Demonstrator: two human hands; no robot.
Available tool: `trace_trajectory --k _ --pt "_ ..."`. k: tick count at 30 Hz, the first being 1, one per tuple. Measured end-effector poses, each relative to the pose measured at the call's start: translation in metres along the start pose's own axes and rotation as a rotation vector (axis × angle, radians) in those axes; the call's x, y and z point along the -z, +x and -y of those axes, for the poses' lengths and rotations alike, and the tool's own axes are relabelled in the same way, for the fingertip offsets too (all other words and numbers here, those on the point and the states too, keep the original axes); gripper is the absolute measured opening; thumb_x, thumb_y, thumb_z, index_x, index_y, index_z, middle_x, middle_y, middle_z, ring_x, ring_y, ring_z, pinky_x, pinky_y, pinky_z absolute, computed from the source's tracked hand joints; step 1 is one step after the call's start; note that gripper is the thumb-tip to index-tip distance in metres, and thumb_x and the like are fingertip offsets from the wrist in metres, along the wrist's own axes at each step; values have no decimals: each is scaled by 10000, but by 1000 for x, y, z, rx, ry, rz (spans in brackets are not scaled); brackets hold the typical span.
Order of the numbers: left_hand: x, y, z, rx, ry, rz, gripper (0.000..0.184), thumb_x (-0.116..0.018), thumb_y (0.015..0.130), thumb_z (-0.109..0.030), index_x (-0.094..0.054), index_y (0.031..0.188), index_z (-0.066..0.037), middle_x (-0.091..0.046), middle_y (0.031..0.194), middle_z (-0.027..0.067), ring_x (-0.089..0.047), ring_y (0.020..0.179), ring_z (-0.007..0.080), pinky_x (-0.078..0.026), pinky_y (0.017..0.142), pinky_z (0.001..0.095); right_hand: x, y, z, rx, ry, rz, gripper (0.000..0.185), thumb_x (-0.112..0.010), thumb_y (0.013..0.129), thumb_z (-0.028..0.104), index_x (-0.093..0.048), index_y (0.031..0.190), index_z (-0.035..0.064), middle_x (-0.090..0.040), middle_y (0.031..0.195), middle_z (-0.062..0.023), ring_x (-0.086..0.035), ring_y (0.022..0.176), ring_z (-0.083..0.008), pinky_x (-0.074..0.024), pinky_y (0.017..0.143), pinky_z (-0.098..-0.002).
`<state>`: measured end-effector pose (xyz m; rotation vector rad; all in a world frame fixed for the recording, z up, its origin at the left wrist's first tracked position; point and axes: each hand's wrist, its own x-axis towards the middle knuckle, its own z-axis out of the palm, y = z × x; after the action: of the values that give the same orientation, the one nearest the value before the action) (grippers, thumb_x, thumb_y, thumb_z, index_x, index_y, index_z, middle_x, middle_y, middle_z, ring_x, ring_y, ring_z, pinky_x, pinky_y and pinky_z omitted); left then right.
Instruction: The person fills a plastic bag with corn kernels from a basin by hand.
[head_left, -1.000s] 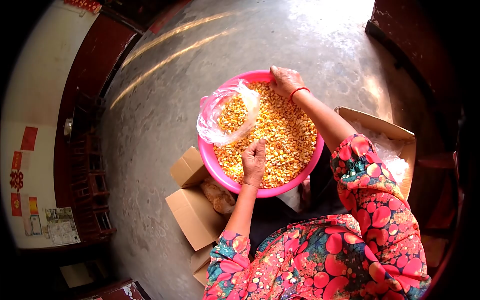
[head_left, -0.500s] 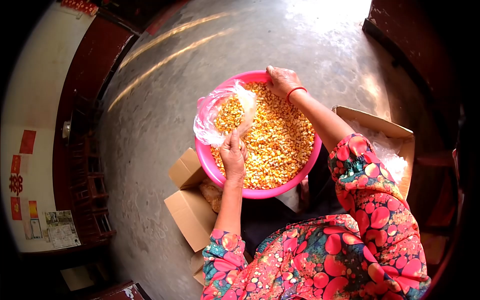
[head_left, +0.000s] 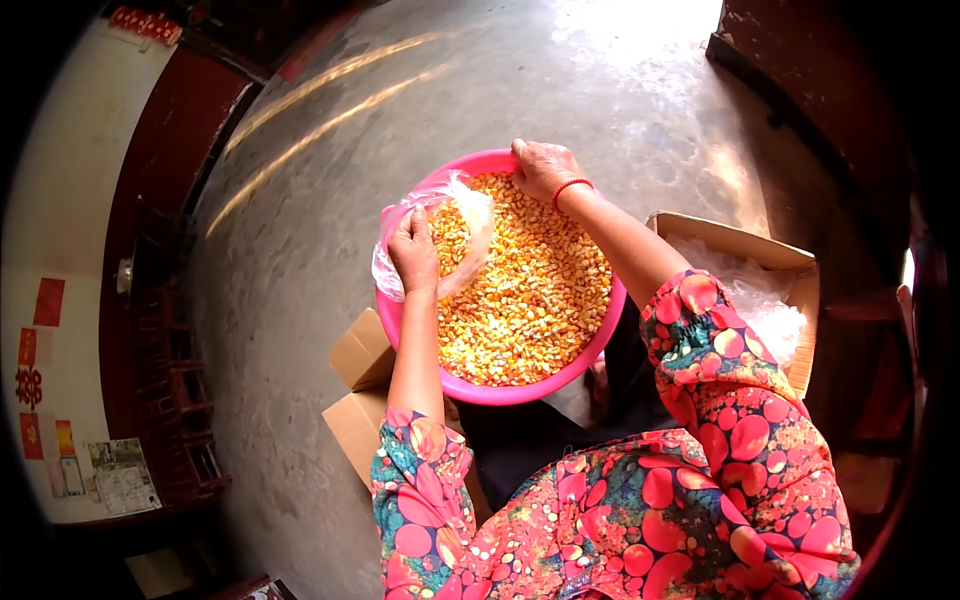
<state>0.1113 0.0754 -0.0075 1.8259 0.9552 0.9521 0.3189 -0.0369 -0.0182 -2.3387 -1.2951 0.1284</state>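
A pink basin (head_left: pixel 598 352) full of yellow corn kernels (head_left: pixel 530 300) rests over my lap. On its left side lies a clear plastic bag (head_left: pixel 478 222), its mouth spread in a ring over the kernels and the rim. My left hand (head_left: pixel 415 252) is closed on the bag at the basin's left edge, thumb and fingers pressed together. At the far rim my right hand (head_left: pixel 546 170), with a red bracelet at the wrist, grips the basin; its fingertips are partly hidden by the hand.
To the right stands an open cardboard box (head_left: pixel 735 235) holding clear plastic (head_left: pixel 760 300). Another open cardboard box (head_left: pixel 360 352) is at the left, below the basin. Dark wooden stools (head_left: pixel 185 400) line the left wall. Around lies concrete floor (head_left: pixel 290 300).
My left hand has moved left and away from me, from over the kernels to the bag, and has taken hold of it. Basin and right hand appear slightly further left in view.
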Motion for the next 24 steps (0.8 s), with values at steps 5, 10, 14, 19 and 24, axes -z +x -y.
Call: trace_trajectory --k 5,10,14,19,24 --pt "2 -9 -10 -65 173 85 253 -555 879 -173 -579 692 -5 -534 579 78 -469 549 134 -392 556 319 1 0 1 -11 2 11 227 -564 796 220 -537 944 49 -637 864 -162 -623 850 -325 -500 755 -414" --pt "-3 -51 -27 -302 211 66 268 -567 842 -121 -463 634 11 -448 602 120 -460 556 258 -372 547 380 0 0 0 -1 -2 -5 237 -577 790 219 -538 950 49 -638 858 -161 -624 848 -326 -500 756 -414" --pt "-17 -106 -54 -442 288 353 265 -602 851 -145 -497 650 -9 -451 610 78 -451 528 191 -373 511 323 0 -1 1 -3 -7 6 236 -578 785 214 -539 950 49 -638 864 -163 -623 851 -327 -499 759 -416" --pt "-36 -129 -48 -528 337 410 98 -567 845 -138 -551 838 -42 -540 853 128 -535 829 294 -429 716 392 -1 0 0 -2 -12 -1 225 -572 779 198 -543 944 47 -638 855 -166 -622 848 -332 -498 759 -419" --pt "-39 -137 -40 -450 385 428 151 -530 880 -179 -530 808 -46 -525 787 130 -541 746 321 -433 642 410 -1 -1 1 -4 -14 0 219 -563 785 198 -542 942 46 -636 861 -168 -621 851 -332 -497 755 -421"
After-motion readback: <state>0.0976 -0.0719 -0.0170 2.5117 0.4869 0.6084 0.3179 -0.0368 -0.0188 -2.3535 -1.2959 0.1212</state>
